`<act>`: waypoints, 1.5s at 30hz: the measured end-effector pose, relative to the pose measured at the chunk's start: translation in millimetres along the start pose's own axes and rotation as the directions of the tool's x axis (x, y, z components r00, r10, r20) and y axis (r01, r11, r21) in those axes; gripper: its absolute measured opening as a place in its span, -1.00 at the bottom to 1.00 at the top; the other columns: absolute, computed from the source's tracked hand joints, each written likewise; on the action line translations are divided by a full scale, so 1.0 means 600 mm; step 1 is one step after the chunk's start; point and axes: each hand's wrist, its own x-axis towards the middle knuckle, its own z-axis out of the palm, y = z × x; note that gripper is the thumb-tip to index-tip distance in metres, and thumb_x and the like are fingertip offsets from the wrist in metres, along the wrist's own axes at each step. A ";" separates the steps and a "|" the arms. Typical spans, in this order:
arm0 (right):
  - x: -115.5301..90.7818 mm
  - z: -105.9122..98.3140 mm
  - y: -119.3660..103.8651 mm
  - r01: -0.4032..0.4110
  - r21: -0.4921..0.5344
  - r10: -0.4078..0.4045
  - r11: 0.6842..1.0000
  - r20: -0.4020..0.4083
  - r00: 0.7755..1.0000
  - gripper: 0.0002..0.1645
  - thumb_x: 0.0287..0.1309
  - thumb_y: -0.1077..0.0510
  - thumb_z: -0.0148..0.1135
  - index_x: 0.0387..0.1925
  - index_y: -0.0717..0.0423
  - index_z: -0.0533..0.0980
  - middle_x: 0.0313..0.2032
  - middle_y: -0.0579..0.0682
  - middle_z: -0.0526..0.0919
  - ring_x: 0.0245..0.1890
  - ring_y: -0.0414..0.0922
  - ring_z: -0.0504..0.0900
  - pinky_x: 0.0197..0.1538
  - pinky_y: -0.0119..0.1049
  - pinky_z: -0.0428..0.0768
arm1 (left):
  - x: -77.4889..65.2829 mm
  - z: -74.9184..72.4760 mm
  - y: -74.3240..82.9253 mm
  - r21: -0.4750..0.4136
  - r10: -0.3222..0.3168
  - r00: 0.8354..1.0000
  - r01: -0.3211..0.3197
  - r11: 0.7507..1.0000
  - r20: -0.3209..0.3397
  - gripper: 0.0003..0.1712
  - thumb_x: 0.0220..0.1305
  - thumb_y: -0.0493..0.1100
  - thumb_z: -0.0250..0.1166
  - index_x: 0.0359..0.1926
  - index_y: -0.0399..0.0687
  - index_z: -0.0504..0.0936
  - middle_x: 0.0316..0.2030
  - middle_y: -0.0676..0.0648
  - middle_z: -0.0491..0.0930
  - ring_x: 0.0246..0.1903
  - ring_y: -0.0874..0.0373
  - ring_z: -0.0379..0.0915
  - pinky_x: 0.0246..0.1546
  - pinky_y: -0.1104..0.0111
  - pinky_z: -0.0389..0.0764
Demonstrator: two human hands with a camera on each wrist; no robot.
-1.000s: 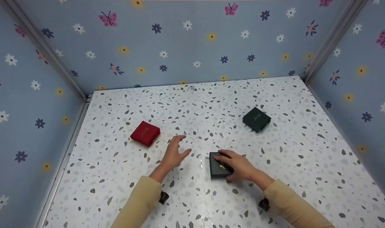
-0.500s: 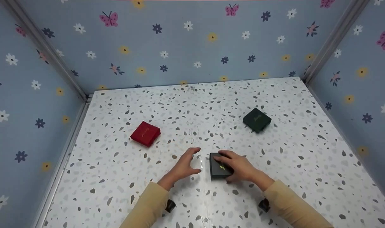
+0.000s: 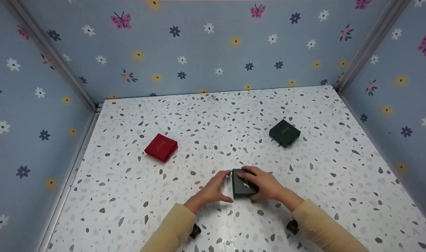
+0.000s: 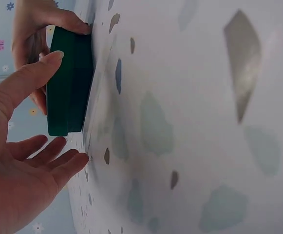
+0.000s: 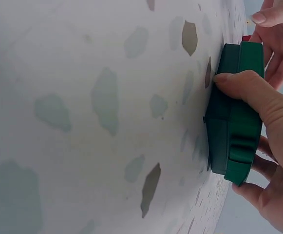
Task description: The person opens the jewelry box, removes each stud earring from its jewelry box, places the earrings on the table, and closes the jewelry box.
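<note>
A small dark green jewelry box (image 3: 240,188) with a gold mark on its lid lies flat on the speckled white table. My right hand (image 3: 268,186) grips it from the right, thumb on the near side and fingers over the top and far edge. In the right wrist view, the box (image 5: 221,114) shows a clasp-like tab on its side. My left hand (image 3: 211,191) is at the box's left edge, thumb and fingers spread around that end. From the left wrist view, the left hand's thumb overlaps the box (image 4: 66,105); whether it touches is unclear.
A red box (image 3: 160,147) with gold lettering sits to the left on the table. Farther back on the right lies another dark green box (image 3: 284,133). Blue walls (image 3: 213,49) with flowers and butterflies border the table at the back and both sides.
My left hand has moved right and toward me, from near the red box to the left edge of the dark green box. The right hand and the boxes have stayed in place.
</note>
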 end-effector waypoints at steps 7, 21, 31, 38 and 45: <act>0.000 0.001 0.000 -0.007 0.008 0.007 1.000 0.006 1.000 0.06 -0.44 0.02 0.50 0.24 -0.09 0.24 0.23 0.06 0.17 0.18 0.02 0.21 0.05 -0.09 0.37 | 0.004 0.016 -0.005 0.045 -0.028 0.999 0.029 0.999 -0.024 0.12 -0.29 -0.14 0.50 0.27 -0.30 0.04 0.17 -0.21 0.18 0.17 0.00 0.10 0.17 0.25 0.13; 0.001 0.002 0.000 -0.017 0.006 0.017 1.000 -0.001 1.000 0.08 -0.49 0.01 0.49 0.23 -0.12 0.24 0.23 0.09 0.18 0.16 0.06 0.24 0.05 -0.06 0.36 | 0.016 0.031 -0.010 0.051 -0.036 0.995 0.041 0.998 -0.094 0.11 -0.33 -0.25 0.47 0.27 -0.27 0.04 0.17 -0.17 0.21 0.18 0.05 0.09 0.20 0.29 0.09; -0.001 0.000 0.000 -0.028 0.029 0.028 0.999 0.002 1.000 0.06 -0.49 0.06 0.51 0.22 -0.11 0.26 0.23 0.09 0.18 0.16 0.05 0.23 0.03 -0.08 0.38 | 0.020 0.033 -0.010 0.062 -0.041 0.996 0.047 0.997 -0.082 0.13 -0.31 -0.23 0.47 0.29 -0.26 0.01 0.18 -0.17 0.19 0.20 0.03 0.06 0.20 0.28 0.08; -0.002 -0.001 -0.003 -0.037 0.053 0.036 0.998 0.026 0.999 0.05 -0.47 0.07 0.51 0.22 -0.11 0.26 0.24 0.07 0.16 0.16 0.03 0.23 0.01 -0.09 0.39 | 0.018 0.036 -0.010 0.088 -0.063 0.995 0.070 0.994 -0.077 0.15 -0.32 -0.17 0.48 0.29 -0.24 0.01 0.20 -0.17 0.18 0.22 0.02 0.02 0.21 0.28 0.06; 0.000 -0.003 -0.006 -0.030 0.068 0.028 0.997 0.028 0.999 0.02 -0.43 0.04 0.50 0.21 -0.09 0.27 0.23 0.10 0.16 0.15 0.06 0.24 0.03 -0.06 0.37 | 0.016 0.038 -0.009 0.115 -0.082 0.993 0.091 0.989 -0.085 0.15 -0.33 -0.18 0.47 0.29 -0.20 0.00 0.19 -0.15 0.19 0.20 0.02 0.06 0.18 0.20 0.11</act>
